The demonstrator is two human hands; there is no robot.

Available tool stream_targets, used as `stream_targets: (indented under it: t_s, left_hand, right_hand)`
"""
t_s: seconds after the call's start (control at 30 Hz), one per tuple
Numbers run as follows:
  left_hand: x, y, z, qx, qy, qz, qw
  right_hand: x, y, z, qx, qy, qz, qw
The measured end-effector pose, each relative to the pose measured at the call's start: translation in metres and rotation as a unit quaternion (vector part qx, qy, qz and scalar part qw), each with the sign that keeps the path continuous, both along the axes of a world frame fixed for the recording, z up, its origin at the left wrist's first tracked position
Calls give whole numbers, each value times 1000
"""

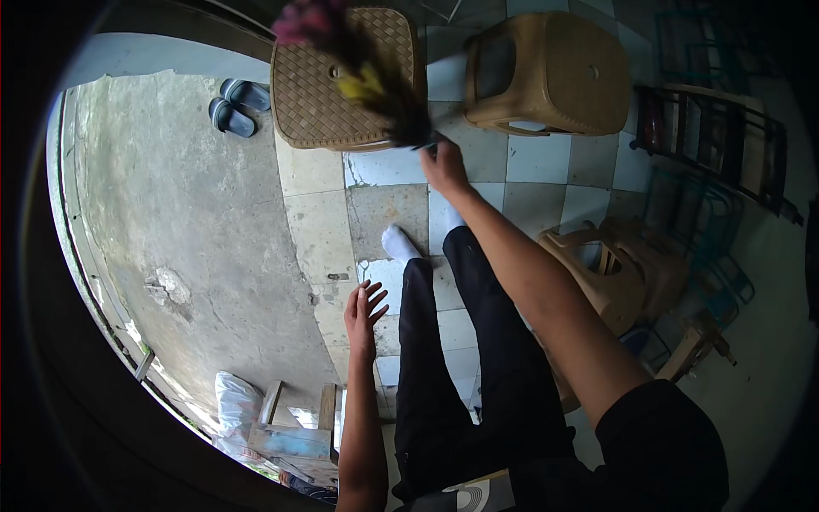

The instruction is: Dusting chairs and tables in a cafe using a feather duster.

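My right hand (445, 168) grips the handle end of a duster (374, 80), which looks like a feather duster with dark, yellow and pink tufts. Motion blurs it. The duster extends up and left across a tan plastic stool (301, 96) with a woven-pattern seat; whether it touches the seat, I cannot tell. Lower down, my left hand (363, 313) hangs with its fingers apart and nothing in it, over the tiles left of my legs.
A second tan plastic stool (585, 73) stands to the right. Grey slides (238, 105) lie on the concrete floor (192, 211). More stools (601, 275) and a dark slatted frame (710, 141) line the right side. A wooden bench (294, 441) and white sack (237, 409) are at lower left.
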State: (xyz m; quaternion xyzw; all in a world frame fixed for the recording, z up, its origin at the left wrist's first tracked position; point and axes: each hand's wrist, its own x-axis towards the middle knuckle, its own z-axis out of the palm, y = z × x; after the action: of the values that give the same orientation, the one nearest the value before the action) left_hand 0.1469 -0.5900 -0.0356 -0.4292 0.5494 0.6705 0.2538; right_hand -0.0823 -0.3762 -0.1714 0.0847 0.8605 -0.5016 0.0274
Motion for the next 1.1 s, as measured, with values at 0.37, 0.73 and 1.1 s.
stream_targets:
  t_s: [0.37, 0.73, 1.1]
  left_hand:
    - [-5, 27, -2, -2, -16, 7, 1000]
    - [-33, 59, -3, 4, -14, 24, 1000]
    - [-37, 76, -3, 28, -22, -4, 999]
  right_hand:
    - [-88, 119, 12, 302, -126, 267, 906]
    - [-150, 118, -7, 181, -209, 121, 953]
    - [-107, 121, -31, 233, -18, 338, 912]
